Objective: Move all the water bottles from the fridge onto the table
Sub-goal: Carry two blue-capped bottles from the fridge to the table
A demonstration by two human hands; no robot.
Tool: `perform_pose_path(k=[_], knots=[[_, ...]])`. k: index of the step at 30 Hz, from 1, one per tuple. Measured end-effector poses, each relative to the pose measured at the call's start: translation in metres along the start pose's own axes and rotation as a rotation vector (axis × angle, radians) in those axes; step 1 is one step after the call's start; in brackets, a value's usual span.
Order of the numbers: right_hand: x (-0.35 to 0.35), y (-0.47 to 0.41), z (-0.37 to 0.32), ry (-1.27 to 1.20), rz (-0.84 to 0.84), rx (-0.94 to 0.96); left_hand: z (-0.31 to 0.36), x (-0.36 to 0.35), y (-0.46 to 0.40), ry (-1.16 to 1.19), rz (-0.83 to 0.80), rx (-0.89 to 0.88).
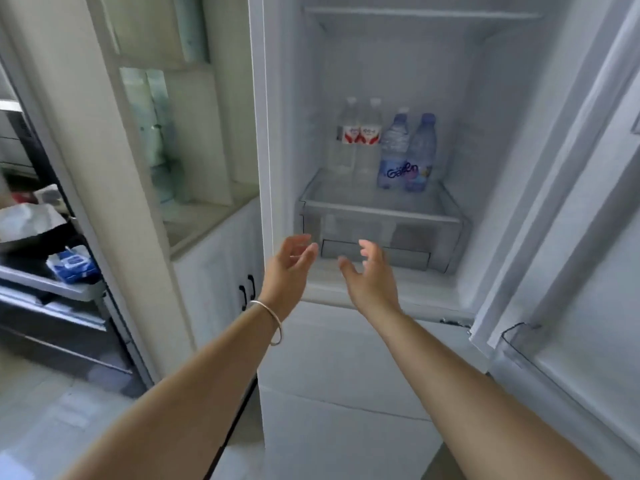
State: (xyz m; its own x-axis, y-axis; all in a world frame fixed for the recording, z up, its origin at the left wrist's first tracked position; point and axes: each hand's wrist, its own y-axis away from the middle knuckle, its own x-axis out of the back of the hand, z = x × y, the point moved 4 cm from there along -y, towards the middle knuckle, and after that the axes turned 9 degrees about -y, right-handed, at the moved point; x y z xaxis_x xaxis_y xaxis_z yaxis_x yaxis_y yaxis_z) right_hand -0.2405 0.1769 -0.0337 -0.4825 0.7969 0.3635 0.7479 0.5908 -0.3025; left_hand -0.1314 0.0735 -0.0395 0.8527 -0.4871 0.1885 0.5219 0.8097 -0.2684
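Both my hands are empty, fingers spread and loosely bent, reaching toward the open fridge (277, 98). My left hand (289, 268) and right hand (370, 275) hang side by side in front of the drawer (377, 233), below the shelf (377, 211) where the bottles stand. All four are upright, up and behind my fingertips: two red-label bottles (358, 140) on the left, two blue bottles (407, 154) on the right, each pair touching. The red pair lies nearer my left hand, the blue nearer my right, so I judge each hand should rise over the shelf lip and grip a bottle around its side.
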Motion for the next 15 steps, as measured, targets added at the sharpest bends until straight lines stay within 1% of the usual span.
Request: perform_pose_path(k=[5, 8, 11, 15], knots=[[-0.002, -0.082, 0.013, 0.013, 0.130, 0.030, -0.012, -0.031, -0.084, 0.059, -0.055, -0.036], [-0.002, -0.138, 0.032, 0.028, 0.179, 0.008, -0.019, -0.051, -0.134, 0.082, -0.038, -0.051], [0.005, -0.194, 0.043, -0.012, 0.207, -0.021, -0.016, -0.077, -0.181, 0.115, -0.014, -0.040], [0.026, -0.266, 0.051, -0.037, 0.304, 0.055, 0.002, -0.124, -0.251, 0.102, -0.027, -0.087]])
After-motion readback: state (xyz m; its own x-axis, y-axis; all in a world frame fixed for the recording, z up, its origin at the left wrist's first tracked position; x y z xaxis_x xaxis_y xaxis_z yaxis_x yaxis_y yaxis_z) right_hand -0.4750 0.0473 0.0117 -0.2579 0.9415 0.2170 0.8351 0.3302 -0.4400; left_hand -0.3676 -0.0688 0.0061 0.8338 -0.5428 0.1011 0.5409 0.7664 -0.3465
